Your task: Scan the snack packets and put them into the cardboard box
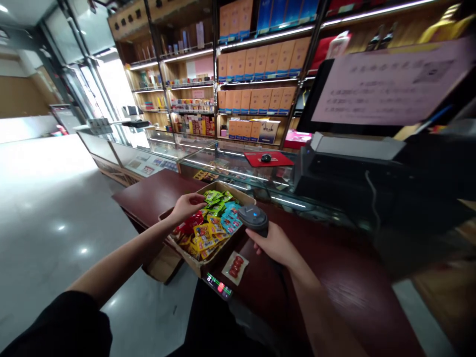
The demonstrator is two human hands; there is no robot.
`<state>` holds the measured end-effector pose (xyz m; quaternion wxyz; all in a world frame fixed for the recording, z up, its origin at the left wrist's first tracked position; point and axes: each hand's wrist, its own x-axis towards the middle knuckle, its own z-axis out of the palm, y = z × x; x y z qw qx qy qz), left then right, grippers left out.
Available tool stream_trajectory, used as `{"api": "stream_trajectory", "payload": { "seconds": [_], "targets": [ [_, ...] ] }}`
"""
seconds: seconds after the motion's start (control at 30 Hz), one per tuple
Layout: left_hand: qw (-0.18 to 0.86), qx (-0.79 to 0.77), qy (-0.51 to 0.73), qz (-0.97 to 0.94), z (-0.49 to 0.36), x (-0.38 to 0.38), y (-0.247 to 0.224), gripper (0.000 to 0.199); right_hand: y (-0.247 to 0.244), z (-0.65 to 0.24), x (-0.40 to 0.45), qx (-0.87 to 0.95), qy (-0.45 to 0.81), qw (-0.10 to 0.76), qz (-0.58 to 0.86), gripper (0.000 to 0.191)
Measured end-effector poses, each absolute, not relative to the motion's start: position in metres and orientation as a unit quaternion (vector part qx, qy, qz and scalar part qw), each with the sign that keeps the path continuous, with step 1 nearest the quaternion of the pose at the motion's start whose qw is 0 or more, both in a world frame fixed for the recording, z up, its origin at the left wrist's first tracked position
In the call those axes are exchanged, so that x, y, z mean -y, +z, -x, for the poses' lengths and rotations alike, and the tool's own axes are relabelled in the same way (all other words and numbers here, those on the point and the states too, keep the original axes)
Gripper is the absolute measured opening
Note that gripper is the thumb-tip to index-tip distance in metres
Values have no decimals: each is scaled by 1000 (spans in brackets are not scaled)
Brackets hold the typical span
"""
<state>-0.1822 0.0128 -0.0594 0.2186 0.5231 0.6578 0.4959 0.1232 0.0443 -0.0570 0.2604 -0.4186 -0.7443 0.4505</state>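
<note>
My right hand (pixel 277 245) is wrapped around the grip of a dark grey barcode scanner (pixel 253 218), which shows a small blue light on its top. My left hand (pixel 189 206) is over the far left part of an open cardboard box (pixel 201 267), its fingers curled in a pinch. Its fingertips are at the edge of the green snack packets (pixel 213 197); whether they grip one is hard to see. Red packets (pixel 191 223), yellow packets (pixel 206 234) and blue packets (pixel 231 216) share the box. A clear packet of reddish-brown pieces (pixel 236 267) lies flat beside the box.
The box stands on a dark red tabletop (pixel 152 191). A lit phone screen (pixel 219 286) shows at the near edge. Behind is a glass counter (pixel 230 166) with a red mat (pixel 267 158) and a black mouse (pixel 266 157). A monitor with a pink sheet (pixel 383 89) stands right.
</note>
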Motion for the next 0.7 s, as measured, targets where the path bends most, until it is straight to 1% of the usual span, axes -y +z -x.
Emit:
{"api": "stream_trajectory", "payload": {
  "seconds": [0.17, 0.43, 0.5, 0.6, 0.63, 0.7],
  "targets": [
    [277, -591, 447, -611, 103, -41, -67, 24, -64, -170, -40, 720, 432, 290, 459, 28],
    [350, -490, 336, -725, 1, -72, -92, 25, -61, -239, -16, 626, 406, 334, 575, 24],
    [361, -465, 268, -763, -9, -74, -94, 27, -61, -251, -10, 609, 397, 342, 596, 23],
    [366, -431, 110, -818, -10, -75, -95, 28, -66, -267, -5, 594, 388, 357, 608, 23],
    [355, -433, 61, -827, -7, -74, -96, 29, -68, -271, -4, 593, 387, 360, 608, 23],
    [315, -449, -36, -835, -2, -70, -102, 37, -73, -276, -4, 595, 385, 362, 606, 24]
  ]
}}
